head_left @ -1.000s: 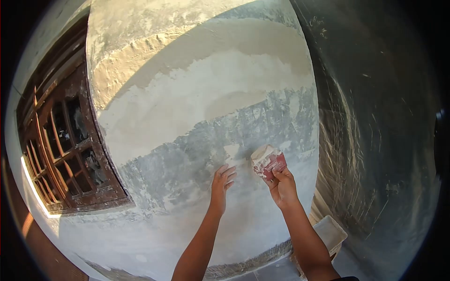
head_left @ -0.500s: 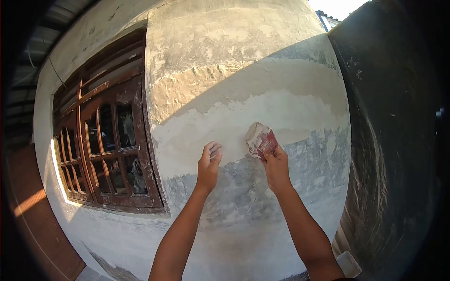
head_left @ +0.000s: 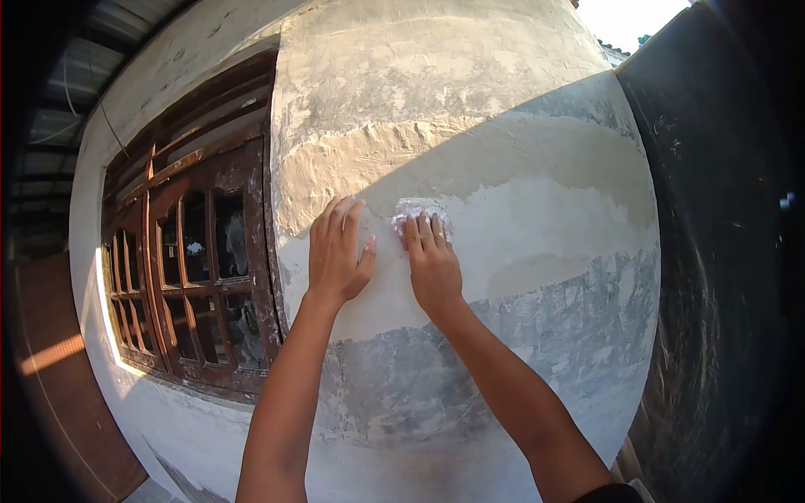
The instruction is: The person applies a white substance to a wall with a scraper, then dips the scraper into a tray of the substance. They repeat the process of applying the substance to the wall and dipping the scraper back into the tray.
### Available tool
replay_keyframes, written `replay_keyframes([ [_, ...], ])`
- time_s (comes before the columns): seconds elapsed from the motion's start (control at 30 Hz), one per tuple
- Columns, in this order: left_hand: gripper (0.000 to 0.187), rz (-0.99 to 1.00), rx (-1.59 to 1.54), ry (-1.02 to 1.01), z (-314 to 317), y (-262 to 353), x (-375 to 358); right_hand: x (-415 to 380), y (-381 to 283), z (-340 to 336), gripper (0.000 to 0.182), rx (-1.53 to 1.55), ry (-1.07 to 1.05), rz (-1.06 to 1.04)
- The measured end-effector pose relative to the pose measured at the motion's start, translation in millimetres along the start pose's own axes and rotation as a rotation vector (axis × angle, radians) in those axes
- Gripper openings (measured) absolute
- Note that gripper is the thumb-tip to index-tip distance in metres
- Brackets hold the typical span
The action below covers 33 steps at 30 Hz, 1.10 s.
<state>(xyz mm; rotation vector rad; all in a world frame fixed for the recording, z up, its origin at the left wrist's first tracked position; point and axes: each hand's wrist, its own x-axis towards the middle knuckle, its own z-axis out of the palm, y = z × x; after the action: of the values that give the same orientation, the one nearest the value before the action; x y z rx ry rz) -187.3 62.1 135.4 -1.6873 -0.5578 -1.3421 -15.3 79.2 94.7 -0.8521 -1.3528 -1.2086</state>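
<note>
My right hand (head_left: 434, 267) presses a reddish, white-smeared scraper-like piece (head_left: 419, 208) against the plastered wall (head_left: 537, 214), its fingers spread over the back of the piece. To its left, my left hand (head_left: 337, 251) is raised at the wall with fingers apart and holds nothing; whether its fingertips touch the surface is hard to tell. A smooth pale plaster band lies around both hands, with rough tan plaster above and grey, patchy wall below.
A brown wooden window (head_left: 197, 251) with glass panes is set in the wall at the left. A dark wall (head_left: 713, 251) stands at the right. Corrugated roofing (head_left: 63, 109) shows at the upper left, and a brown panel (head_left: 71, 377) at the lower left.
Both hands have moved up. The right hand has gone left and now lays the piece flat on the wall instead of holding it by the edge. The left hand has opened and moved left.
</note>
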Motion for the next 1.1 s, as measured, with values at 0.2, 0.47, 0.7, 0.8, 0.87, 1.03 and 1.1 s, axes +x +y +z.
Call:
replay_keyframes([
  [0.2, 0.055, 0.039, -0.002, 0.04, 13, -21, 1, -32, -24, -14, 0.043, -0.349, -0.145, -0.06],
  [0.47, 0.053, 0.052, -0.109, 0.194, 55, -40, 42, 39, 24, -61, 0.05, 0.208, 0.144, 0.256],
  [0.7, 0.056, 0.083, -0.028, 0.303, 67, -41, 44, 89, 32, -29, 0.045, 0.148, 0.062, 0.172],
  [0.8, 0.057, 0.079, -0.068, 0.32, 69, -43, 42, 100, 51, -20, 0.042, -0.049, 0.14, 0.192],
  [0.87, 0.057, 0.081, -0.071, 0.312, 69, -44, 41, 107, 47, -32, 0.042, -0.135, 0.15, 0.272],
  [1.03, 0.058, 0.089, -0.115, 0.344, 69, -42, 39, 104, 45, -20, 0.041, 0.02, 0.155, 0.303],
  [1.1, 0.059, 0.101, -0.11, 0.351, 69, -43, 39, 110, 53, -26, 0.043, -0.121, 0.273, 0.332],
])
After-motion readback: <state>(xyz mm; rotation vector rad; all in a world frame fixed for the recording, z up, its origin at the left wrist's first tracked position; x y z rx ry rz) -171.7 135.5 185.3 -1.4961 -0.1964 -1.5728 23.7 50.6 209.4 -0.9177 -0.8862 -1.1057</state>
